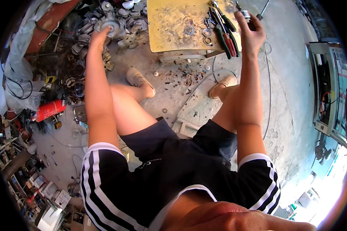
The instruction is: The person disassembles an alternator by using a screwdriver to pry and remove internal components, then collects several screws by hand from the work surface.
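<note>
At the upper left, my left hand [99, 37] grips a round grey metal cover [115, 29], slightly blurred, over a heap of similar metal parts [89, 27]. My right hand [253, 34] is raised at the right edge of the yellow work board [167, 40]. Between its thumb and fingers sits a small silvery cylindrical part with a dark shaft [244, 14]; the fingers partly hide it. Close to that hand, pliers with dark green handles [221, 37] and a red-handled tool [228, 39] lie on the board. Metal rings [207, 36] and several bolts are beside them.
The board rests on a low stand between my feet. Dark debris [192, 77] litters the floor below it. A cable [269, 92] runs along the floor at right, near a metal-framed cabinet [329, 84]. A red cylinder [50, 110] and clutter lie at left.
</note>
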### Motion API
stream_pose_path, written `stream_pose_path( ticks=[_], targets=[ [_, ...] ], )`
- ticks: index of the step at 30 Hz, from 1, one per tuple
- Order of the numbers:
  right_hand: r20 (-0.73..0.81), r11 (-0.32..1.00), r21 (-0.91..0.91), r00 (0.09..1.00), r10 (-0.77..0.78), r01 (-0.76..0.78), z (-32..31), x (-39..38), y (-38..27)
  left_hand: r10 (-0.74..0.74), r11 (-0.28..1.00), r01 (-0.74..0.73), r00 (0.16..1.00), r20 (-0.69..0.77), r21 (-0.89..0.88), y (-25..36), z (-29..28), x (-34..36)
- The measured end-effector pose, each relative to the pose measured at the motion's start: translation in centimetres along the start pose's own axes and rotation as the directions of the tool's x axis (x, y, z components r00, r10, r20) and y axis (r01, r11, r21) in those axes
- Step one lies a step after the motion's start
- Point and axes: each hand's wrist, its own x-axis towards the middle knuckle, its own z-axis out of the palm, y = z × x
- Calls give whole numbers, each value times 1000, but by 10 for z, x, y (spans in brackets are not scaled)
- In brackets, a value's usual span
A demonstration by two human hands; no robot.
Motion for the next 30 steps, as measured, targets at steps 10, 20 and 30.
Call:
stream_pose_path(
  ticks=[10, 20, 30],
  targets=[
    [59, 991, -104, 994, 89, -82, -14, -13, 2, -224, 694, 41, 961, 162, 719, -233, 128, 2],
    [220, 936, -351, 975, 44, 37, -7, -16, -2, -187, 914, 153, 981, 54, 376, -219, 122, 69],
    [296, 924, -346, 954, -59, 164, 23, -40, -20, 534, 841, -503, 833, 146, -199, 97, 92, -99]
  ],
)
